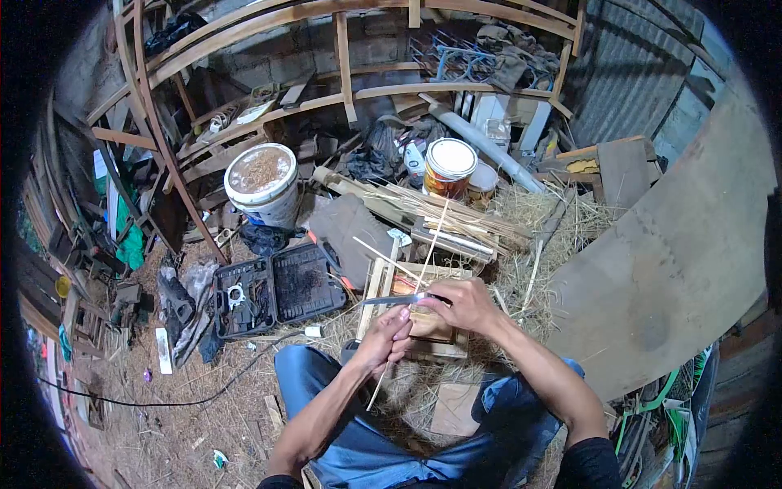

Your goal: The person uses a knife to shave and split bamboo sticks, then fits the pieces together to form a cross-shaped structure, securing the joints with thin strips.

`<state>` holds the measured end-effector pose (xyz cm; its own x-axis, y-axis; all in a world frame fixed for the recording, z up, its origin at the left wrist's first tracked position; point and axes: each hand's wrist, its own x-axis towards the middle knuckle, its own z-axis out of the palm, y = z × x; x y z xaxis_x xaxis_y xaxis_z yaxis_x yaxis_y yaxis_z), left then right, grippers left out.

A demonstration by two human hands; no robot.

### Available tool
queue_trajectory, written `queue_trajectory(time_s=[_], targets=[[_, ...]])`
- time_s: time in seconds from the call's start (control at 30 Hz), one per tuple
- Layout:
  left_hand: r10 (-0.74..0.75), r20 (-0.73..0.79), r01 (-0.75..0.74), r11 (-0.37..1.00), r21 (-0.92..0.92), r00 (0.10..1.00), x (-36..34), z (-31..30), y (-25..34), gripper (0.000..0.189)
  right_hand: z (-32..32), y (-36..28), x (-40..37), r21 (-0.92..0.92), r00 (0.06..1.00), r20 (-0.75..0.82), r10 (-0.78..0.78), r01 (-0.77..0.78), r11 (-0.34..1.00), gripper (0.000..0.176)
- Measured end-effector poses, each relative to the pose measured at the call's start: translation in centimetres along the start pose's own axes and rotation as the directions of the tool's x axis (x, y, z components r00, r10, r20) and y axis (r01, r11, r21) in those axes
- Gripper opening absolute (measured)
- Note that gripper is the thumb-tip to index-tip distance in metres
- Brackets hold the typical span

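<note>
A thin light strip of wood or bamboo (437, 236) runs slantwise through both hands, its upper end above them and its lower end below my left hand. My left hand (386, 337) is closed round the strip, thumb at the top. Just to the right and higher, my right hand (462, 305) is closed on a knife, whose blade (389, 300) points left, across the strip and just above my left thumb. Under the hands stands a small wooden frame (432, 349) with loose sticks on it.
An open black tool case (281, 289) lies at left, a cable (195, 403) nearby. Behind are a white bucket (261, 186), a paint bucket (450, 166) and a pile of strips (481, 220). A large board (668, 269) leans at right.
</note>
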<state>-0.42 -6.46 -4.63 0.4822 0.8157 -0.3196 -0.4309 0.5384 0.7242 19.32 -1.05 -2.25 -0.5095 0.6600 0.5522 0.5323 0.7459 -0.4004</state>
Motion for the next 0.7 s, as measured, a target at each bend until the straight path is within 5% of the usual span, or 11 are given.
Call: queue_trajectory(time_s=[0.23,0.3,0.33,0.37,0.43,0.6,0.67,0.7], targets=[[0.008,0.009,-0.007,0.997,-0.08,1.0,0.7,0.0,0.4,0.042,-0.3,2.5,0.8,-0.132,0.991,-0.134,0.027,-0.044,0.99,0.026],[-0.011,0.083,0.013,1.0,-0.022,0.996,0.0,0.0,0.1,0.045,-2.9,3.9,1.5,-0.203,0.898,-0.157,0.411,-0.437,0.876,0.028],[-0.005,0.084,0.008,1.0,-0.025,0.996,-0.5,0.1,0.0,0.045,-4.8,4.5,2.0,-0.328,0.759,-0.104,0.643,-0.637,0.698,0.026],[-0.037,0.092,0.033,0.999,0.037,0.995,-1.1,0.3,0.0,0.046,-4.1,8.7,-0.1,-0.253,0.82,-0.279,0.501,-0.566,0.785,0.029],[-0.057,0.145,0.037,0.991,0.131,0.988,-1.7,0.1,-0.3,0.048,-6.2,12.3,-2.1,-0.244,0.618,-0.387,0.684,-0.784,0.571,0.033],[0.026,0.173,-0.034,0.999,0.041,0.985,-0.3,-0.9,0.0,0.042,-6.9,9.1,-1.6,-0.224,0.623,-0.399,0.673,-0.778,0.587,0.039],[0.093,0.087,-0.09,0.995,-0.031,0.992,0.6,-1.3,0.2,0.041,-6.6,4.8,0.6,0.065,0.646,-0.442,0.623,-0.669,0.74,0.034],[0.116,0.092,-0.11,0.992,-0.064,0.989,0.8,-1.4,0.3,0.041,-6.5,3.8,0.8,-0.007,0.735,-0.402,0.546,-0.599,0.801,0.028]])
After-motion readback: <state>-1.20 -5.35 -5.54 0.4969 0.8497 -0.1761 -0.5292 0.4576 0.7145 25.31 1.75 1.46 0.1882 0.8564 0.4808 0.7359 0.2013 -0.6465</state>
